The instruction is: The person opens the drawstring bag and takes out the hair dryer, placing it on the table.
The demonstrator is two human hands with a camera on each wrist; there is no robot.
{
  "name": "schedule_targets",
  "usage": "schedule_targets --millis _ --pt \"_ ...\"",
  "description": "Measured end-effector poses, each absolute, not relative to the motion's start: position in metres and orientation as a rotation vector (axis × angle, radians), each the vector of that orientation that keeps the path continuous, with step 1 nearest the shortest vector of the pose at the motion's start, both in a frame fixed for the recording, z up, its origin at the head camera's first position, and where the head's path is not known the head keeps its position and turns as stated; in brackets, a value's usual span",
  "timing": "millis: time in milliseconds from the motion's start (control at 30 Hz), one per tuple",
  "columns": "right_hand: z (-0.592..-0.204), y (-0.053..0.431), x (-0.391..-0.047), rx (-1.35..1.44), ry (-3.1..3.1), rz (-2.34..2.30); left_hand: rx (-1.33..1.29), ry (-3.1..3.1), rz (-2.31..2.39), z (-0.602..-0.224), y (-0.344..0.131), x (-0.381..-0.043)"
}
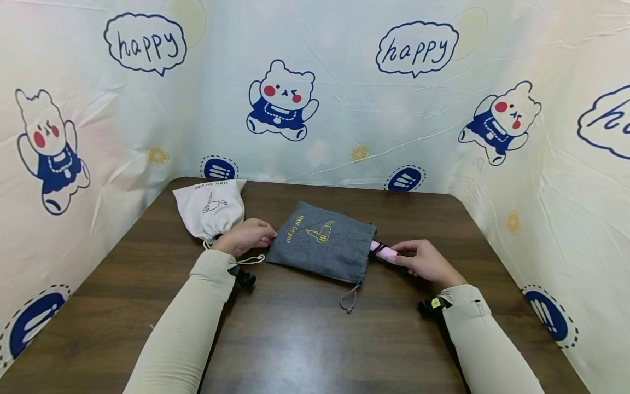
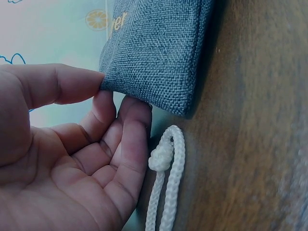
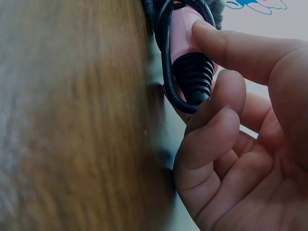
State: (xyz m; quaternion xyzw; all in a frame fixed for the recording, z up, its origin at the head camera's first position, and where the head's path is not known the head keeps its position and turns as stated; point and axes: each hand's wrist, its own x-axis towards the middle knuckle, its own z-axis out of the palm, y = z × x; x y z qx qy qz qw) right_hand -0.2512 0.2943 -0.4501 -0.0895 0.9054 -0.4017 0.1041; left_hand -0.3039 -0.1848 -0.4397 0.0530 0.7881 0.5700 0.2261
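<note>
A dark grey drawstring bag lettered "Hair Dryer" in yellow lies flat on the table, its mouth toward the right. At its closed left end, my left hand pinches a corner of the cloth between thumb and fingers, as the left wrist view also shows. Out of the mouth sticks the pink handle of what looks like a hair dryer; the rest of it is hidden inside. My right hand grips this handle, thumb on the pink part. A black cord loops around the handle's ribbed black end.
A white drawstring bag with a hair dryer print lies at the back left, partly behind my left hand. Its white cord reaches toward the grey bag's corner. A grey cord trails from the grey bag on the brown table. Printed curtains enclose the table.
</note>
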Motion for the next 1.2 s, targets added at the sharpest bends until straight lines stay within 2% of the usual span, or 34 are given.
schedule_targets --millis 1200 --pt "-0.4502 0.2988 -0.2503 -0.260 2.644 -1.164 0.104 2.161 1.585 -0.4341 -0.1838 -0.2988"
